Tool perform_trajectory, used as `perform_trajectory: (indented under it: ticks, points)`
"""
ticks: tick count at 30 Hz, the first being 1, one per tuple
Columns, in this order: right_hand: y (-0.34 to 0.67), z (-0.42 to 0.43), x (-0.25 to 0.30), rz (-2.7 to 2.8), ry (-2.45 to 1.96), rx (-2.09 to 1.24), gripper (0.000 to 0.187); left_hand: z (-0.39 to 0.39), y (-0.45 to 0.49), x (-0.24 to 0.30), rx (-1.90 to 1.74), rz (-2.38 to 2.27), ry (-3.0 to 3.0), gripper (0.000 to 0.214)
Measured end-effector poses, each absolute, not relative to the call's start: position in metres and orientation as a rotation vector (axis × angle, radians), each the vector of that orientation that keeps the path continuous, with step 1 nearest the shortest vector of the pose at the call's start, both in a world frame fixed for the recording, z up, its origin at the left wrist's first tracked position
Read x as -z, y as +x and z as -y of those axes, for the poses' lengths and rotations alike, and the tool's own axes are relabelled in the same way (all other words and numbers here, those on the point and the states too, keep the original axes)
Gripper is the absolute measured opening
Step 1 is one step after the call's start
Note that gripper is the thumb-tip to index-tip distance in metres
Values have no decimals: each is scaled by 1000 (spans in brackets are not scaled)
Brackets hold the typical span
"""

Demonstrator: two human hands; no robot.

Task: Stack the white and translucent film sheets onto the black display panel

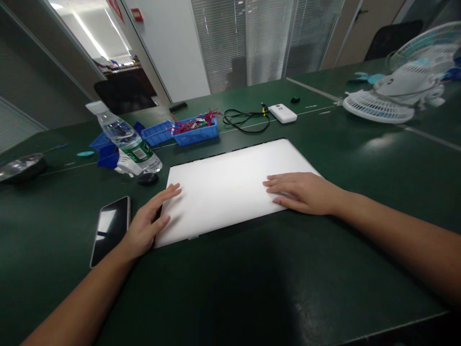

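Note:
A flat white rectangular panel (223, 192) with thin dark edges lies on the green table in front of me. At its left edge is my left hand (147, 221), thumb and fingers apart, with the fingertips over the white surface. Whether those fingertips touch the panel I cannot tell. My right hand (302, 192) rests palm down near the panel's right end, its fingers stretched out across the surface. Just left of my left hand lies a phone (111, 230) with a dark, shiny screen.
Behind the panel stand a water bottle (126, 137), a black mouse (147, 179) and a blue bin (196, 134) of red wires. A black cable (248, 120) and a white device (283, 113) lie farther back. White fan parts (378, 105) sit at the right on the green table (223, 288).

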State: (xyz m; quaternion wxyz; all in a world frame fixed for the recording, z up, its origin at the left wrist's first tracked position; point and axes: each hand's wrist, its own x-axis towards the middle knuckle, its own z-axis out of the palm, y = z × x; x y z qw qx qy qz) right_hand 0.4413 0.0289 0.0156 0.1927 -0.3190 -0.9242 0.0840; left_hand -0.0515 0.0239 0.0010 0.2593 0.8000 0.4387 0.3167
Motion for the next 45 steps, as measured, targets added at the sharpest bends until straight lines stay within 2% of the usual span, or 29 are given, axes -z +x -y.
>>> perform_trajectory:
  ticks: [12,35,39,45]
  points:
    - [443,-29,-18,2598,-926,-129,32,-20,-36,-9,-618,-1351,2321,66]
    - [451,-34,-25,2509,-989,-122,35,-21,-34,-6,-582,-1346,2403,55]
    - [462,-40,-28,2371,-1288,4,46,-20,-32,-7,-585,-1353,2396,56]
    - [495,-64,-4,1930,-1868,70,85,-19,-31,-5,-655,-1497,2370,56]
